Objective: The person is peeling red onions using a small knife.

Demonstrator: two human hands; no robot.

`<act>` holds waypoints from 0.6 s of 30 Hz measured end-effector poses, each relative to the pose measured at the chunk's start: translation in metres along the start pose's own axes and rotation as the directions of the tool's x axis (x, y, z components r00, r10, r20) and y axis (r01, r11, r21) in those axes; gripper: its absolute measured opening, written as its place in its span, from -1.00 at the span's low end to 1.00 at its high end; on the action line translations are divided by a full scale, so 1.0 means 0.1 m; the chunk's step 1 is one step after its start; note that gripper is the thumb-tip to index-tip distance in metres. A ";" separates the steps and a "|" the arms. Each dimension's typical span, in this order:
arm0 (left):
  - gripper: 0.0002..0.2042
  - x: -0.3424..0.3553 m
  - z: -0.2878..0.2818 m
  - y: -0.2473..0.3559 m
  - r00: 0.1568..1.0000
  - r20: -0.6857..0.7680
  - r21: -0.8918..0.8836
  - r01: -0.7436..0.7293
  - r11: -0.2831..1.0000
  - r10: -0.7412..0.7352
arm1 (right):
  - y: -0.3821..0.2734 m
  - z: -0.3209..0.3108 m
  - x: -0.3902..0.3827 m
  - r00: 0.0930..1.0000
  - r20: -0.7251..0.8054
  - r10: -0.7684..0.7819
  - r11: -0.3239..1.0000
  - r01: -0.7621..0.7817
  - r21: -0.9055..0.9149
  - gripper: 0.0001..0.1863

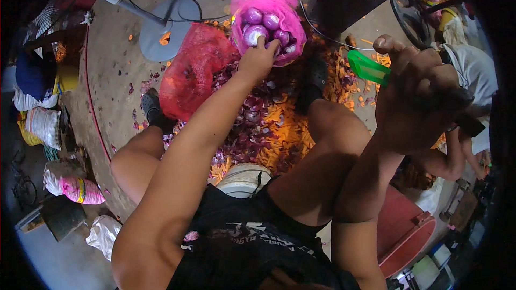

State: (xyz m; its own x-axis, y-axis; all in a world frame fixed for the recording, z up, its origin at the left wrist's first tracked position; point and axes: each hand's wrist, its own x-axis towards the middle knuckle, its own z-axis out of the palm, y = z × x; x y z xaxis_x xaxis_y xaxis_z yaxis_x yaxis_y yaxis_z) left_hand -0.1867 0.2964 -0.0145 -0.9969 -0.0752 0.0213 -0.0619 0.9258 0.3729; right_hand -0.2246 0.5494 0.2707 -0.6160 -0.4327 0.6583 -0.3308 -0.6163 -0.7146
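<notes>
In front of me, a bright pink mesh bag point(294, 11) stands with its top spread and several peeled red onions point(271, 21) inside. My left hand point(258, 60) reaches over its near rim, fingertips on the nearest red onion point(253, 36); the palm side is hidden. Raised at the right, close to the camera, my right hand point(416, 94) is closed round a tool with a green plastic part point(367, 67) sticking out to the left. A dark end shows on its other side; the tool's kind is not clear.
Onion skins point(252, 115) and orange peelings point(282, 134) cover the floor between my feet. A red mesh sack point(193, 70) lies left of the bag. Under me is a white bucket point(242, 177); a grey stand base point(156, 37) is beyond. Another person's arm point(449, 161) is at the right.
</notes>
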 end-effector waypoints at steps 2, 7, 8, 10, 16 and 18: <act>-0.52 0.03 -0.06 -0.02 0.997 0.066 -0.010 0.042 0.999 -0.041 | 0.02 -0.03 0.00 1.000 -0.008 0.000 1.000 0.000 0.010 -0.49; -0.46 0.11 -0.24 0.00 0.994 0.105 -0.031 -0.001 1.000 0.004 | 0.00 -0.02 -0.01 0.999 -0.044 -0.006 0.999 0.004 -0.040 -0.47; -0.43 0.12 -0.27 -0.04 0.993 0.118 -0.010 -0.028 1.000 0.029 | 0.01 -0.02 -0.01 0.998 -0.058 -0.012 0.999 0.009 -0.046 -0.46; -0.44 0.13 -0.33 0.00 0.983 0.182 0.024 -0.011 1.000 0.007 | 0.02 -0.03 -0.01 0.997 -0.077 -0.015 0.998 0.010 -0.058 -0.46; -0.49 -0.14 -0.39 -0.10 0.987 0.040 0.008 -0.158 0.987 0.157 | 0.05 -0.09 -0.03 0.988 -0.144 0.047 0.999 -0.050 -0.016 -0.46; -0.53 -0.31 -0.45 -0.16 0.985 -0.062 -0.027 -0.162 0.986 0.160 | 0.07 -0.02 -0.01 0.996 -0.092 0.007 0.999 -0.002 0.053 -0.47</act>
State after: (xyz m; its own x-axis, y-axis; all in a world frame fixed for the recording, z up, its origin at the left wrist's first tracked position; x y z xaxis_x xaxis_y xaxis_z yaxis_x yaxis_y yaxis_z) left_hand -0.1528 0.2675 0.0207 -0.9891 0.0514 0.1379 0.1019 0.9152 0.3898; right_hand -0.2281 0.5472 0.2648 -0.6815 -0.3745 0.6287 -0.2909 -0.6497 -0.7023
